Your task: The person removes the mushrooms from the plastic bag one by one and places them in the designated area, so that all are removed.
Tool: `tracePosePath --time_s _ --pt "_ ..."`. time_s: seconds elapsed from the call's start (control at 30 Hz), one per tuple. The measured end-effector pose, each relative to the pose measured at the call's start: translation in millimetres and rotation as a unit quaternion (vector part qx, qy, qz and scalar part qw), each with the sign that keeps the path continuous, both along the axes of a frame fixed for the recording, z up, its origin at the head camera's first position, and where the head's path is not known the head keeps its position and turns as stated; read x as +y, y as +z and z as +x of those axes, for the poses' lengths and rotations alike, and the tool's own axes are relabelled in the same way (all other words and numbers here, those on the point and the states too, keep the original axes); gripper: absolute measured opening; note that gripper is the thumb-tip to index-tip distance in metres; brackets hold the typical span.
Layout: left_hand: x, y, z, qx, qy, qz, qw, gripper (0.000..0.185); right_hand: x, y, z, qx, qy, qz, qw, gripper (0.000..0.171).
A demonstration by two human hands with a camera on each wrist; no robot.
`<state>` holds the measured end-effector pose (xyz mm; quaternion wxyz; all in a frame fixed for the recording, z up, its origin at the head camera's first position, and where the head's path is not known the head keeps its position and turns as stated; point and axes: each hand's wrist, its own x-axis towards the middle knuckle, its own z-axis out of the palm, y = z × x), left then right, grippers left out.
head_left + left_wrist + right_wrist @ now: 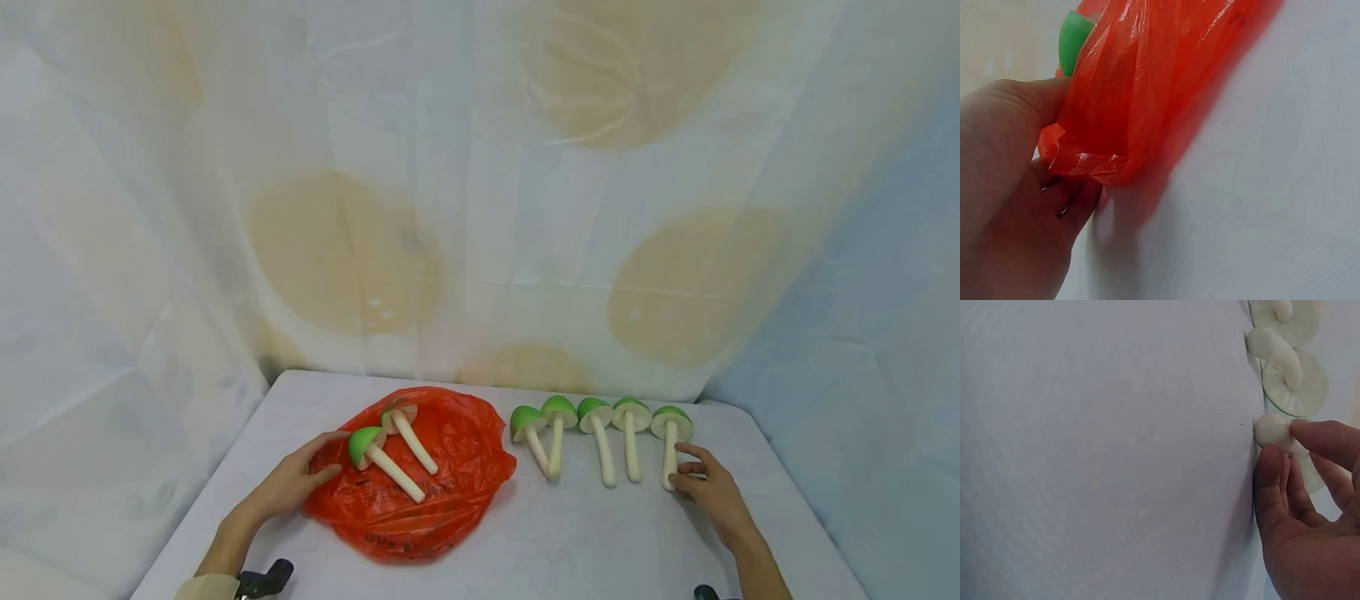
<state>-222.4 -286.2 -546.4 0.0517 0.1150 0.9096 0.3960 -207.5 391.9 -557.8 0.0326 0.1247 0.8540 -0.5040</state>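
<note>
We see the right hand [712,492] pinching the stem of the rightmost mushroom [670,450] near the table's [570,542] right edge, while the left hand [292,483] grips the red bag [450,467] toward the left edge.

Fingers [1272,481] pinching mushroom stem [1272,430]

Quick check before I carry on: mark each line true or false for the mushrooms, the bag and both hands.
1. Five mushrooms lie in a row on the table. True.
2. The right hand pinches the rightmost mushroom by its stem. True.
3. The orange bag is blue. False: it is orange-red.
4. Two mushrooms on the bag. True.
5. The left hand is off the bag. False: it grips the edge.
</note>
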Motion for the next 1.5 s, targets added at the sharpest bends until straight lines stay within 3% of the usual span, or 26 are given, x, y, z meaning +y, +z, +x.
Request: tracePosePath --time_s 0.93,1.2,1.5 --pt "-0.1 -3.4 0.7 -0.009 0.004 0.009 0.9999 0.051 4.2 -4.7 0.0 -0.005 -0.02 0.008 1.0 0.067" --pt "-1.2 -4.1 -0.5 -0.005 0.004 0.01 0.9999 0.05 4.6 -7.0 -1.0 0.003 -0.018 -0.005 1.0 0.074" --pt "0.7 -0.8 0.8 -0.01 0.006 0.008 0.9999 0.05 2.3 -1.5 -2.0 0.006 -0.016 0.002 1.0 0.071"
